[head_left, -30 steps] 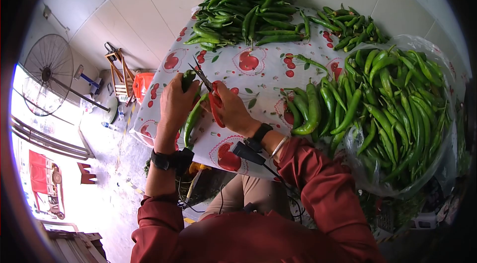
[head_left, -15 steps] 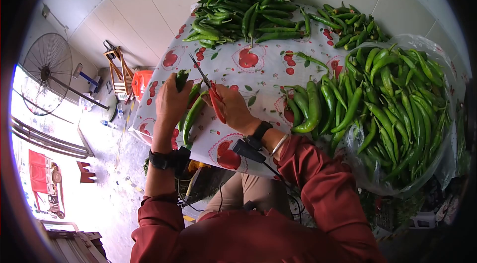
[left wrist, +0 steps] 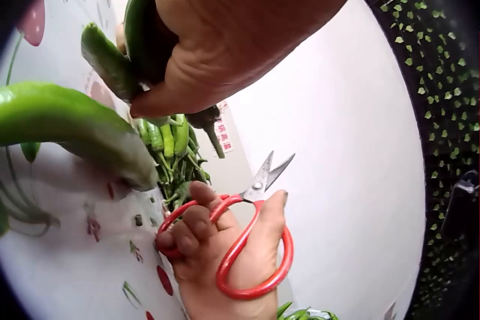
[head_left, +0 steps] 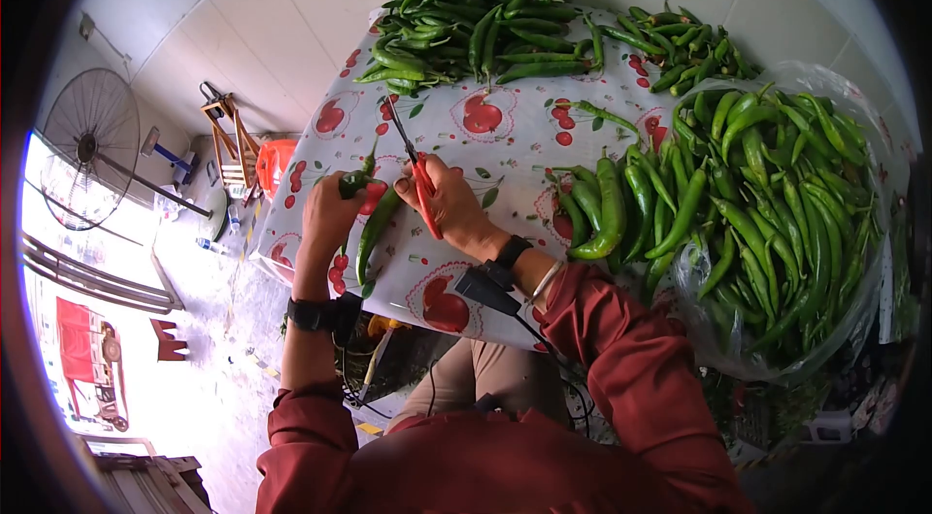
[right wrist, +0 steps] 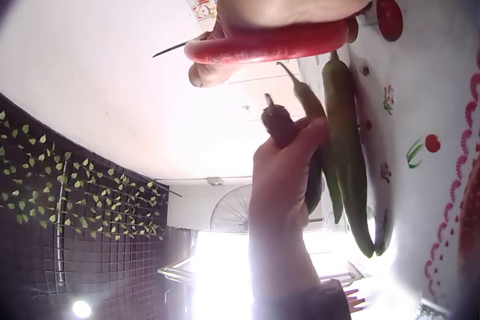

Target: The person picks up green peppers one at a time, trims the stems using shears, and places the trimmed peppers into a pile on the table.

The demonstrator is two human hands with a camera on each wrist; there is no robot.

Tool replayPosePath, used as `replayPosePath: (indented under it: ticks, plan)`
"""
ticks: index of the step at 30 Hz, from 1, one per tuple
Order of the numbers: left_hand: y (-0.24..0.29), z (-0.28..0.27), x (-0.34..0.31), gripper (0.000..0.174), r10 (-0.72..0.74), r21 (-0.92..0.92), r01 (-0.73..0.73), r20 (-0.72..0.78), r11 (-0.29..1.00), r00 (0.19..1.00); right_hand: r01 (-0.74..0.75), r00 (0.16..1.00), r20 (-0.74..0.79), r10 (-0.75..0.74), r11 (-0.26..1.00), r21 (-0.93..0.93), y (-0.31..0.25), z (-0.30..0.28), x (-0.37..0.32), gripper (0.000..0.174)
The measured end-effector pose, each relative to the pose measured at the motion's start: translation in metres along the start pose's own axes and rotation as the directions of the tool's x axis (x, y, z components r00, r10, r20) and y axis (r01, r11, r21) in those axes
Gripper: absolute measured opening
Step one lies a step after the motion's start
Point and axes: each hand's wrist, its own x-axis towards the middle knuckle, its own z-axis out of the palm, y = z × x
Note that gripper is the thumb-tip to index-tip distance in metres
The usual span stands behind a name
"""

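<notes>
My left hand grips green chili peppers near the table's left edge. In the left wrist view, a dark pepper and a lighter pepper with a blunt end show under the fingers. A stem sticks up from the held dark pepper in the right wrist view. My right hand holds red-handled scissors, fingers and thumb through the loops. Their blades stand parted, with nothing between them. Between the hands, a long green pepper lies on the cherry-patterned tablecloth.
A big pile of peppers covers the table's far side, with a smaller pile to its right. At the right, a clear plastic bag is full of peppers. Loose peppers lie beside it. Small stem bits dot the cloth.
The scissors have drawn away from the held peppers, and their tips now stand farther right. My left hand has come slightly lower and turned, with a pepper stem now pointing up from it.
</notes>
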Motion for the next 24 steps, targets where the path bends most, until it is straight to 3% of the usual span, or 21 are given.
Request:
replayPosePath:
  ticks: [4, 6, 8, 15, 20, 24]
  plan:
    - [0.014, -0.014, -0.013, 0.027, 0.084, -0.058, -0.098, -0.205, 0.994, 0.975, 0.021, 1.000, 0.014, -0.020, 0.995, -0.093, 0.006, 0.002, -0.001, 0.041]
    - [0.017, -0.021, -0.018, 0.027, 0.065, -0.050, -0.077, -0.202, 0.996, 0.977, 0.034, 0.999, 0.031, -0.031, 0.994, -0.104, 0.005, 0.001, -0.001, 0.041]
    - [0.028, -0.029, -0.025, 0.028, 0.163, 0.056, -0.154, -0.265, 0.987, 0.950, -0.004, 1.000, 0.020, 0.006, 0.991, -0.136, -0.002, -0.001, -0.003, 0.044]
    - [0.041, -0.043, -0.036, 0.030, 0.158, 0.060, -0.146, -0.325, 0.987, 0.932, 0.036, 0.998, -0.035, -0.043, 0.979, -0.199, -0.001, 0.000, -0.004, 0.043]
    - [0.042, -0.043, -0.038, 0.032, 0.255, 0.128, -0.221, -0.399, 0.967, 0.881, 0.003, 1.000, -0.012, -0.006, 0.953, -0.303, 0.000, 0.000, -0.003, 0.047]
    - [0.047, -0.043, -0.042, 0.032, 0.246, 0.120, -0.216, -0.365, 0.969, 0.898, -0.008, 1.000, -0.019, 0.002, 0.954, -0.299, -0.003, 0.000, -0.003, 0.048]
